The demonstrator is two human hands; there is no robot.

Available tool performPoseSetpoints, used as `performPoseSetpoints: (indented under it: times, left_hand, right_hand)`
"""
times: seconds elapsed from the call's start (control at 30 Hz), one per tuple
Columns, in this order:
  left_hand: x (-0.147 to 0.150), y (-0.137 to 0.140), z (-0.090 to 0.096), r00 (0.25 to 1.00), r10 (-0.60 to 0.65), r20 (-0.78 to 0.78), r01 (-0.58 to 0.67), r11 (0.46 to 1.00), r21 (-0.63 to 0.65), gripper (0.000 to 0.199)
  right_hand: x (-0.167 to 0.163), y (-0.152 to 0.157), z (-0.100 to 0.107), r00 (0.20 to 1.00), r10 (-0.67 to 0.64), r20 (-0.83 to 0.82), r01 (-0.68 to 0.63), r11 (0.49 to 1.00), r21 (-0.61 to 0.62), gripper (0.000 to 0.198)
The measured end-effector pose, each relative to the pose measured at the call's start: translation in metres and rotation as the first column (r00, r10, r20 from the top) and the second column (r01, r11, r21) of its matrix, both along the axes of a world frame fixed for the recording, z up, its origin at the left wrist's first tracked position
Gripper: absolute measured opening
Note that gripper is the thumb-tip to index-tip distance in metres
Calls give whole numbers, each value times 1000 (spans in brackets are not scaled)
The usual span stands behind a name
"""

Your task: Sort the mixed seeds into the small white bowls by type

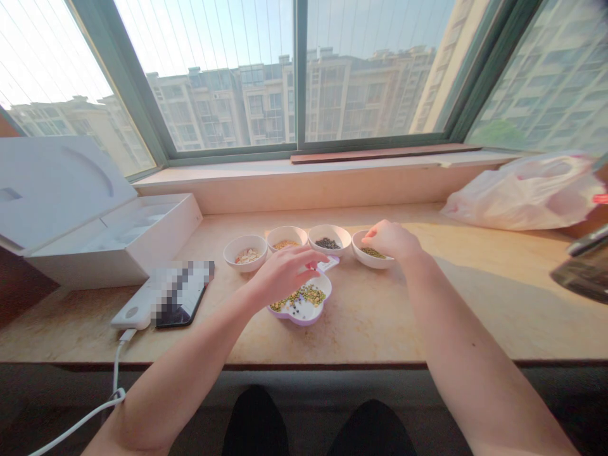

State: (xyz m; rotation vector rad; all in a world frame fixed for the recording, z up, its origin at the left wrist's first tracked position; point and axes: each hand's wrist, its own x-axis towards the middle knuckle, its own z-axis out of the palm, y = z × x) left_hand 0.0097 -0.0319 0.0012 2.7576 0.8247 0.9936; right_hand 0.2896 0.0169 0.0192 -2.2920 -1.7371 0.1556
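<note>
My left hand (289, 272) hovers over a small white tray with a lilac rim (306, 322), its fingers stretched out and nothing visible in them. Green, yellow and black beans (311, 295) lie mixed in that tray; my hand covers part of it. At the far right of a row of white bowls, my right hand (387, 237) reaches over the rim of a bowl (380, 261) of green beans (373, 252). Its fingers are pinched together, and what they hold is too small to make out.
Other white bowls hold pale flat pieces (248, 255), yellowish beans (285, 243) and black beans (327, 242). To the left are a phone (190, 304), a white power bank (135, 308) with a cable, and an open white box (156, 237). A plastic bag (517, 193) sits at right.
</note>
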Motion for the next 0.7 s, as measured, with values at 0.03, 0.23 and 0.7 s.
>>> performPoseSetpoints:
  times: [0.03, 0.23, 0.7]
  left_hand:
    - [0, 0, 0, 1000, 2, 15, -3, 1000, 14, 27]
    - [-1, 0, 1, 990, 79, 119, -83, 996, 24, 27]
    - [-1, 8, -3, 989, 117, 86, -129, 980, 152, 18]
  right_hand:
    - [-3, 0, 0, 1000, 25, -9, -25, 998, 56, 14]
    - [-33, -9, 4, 784, 488, -385, -350, 858, 375, 28]
    - [-71, -17, -18, 149, 517, -843, -769, 596, 230, 43]
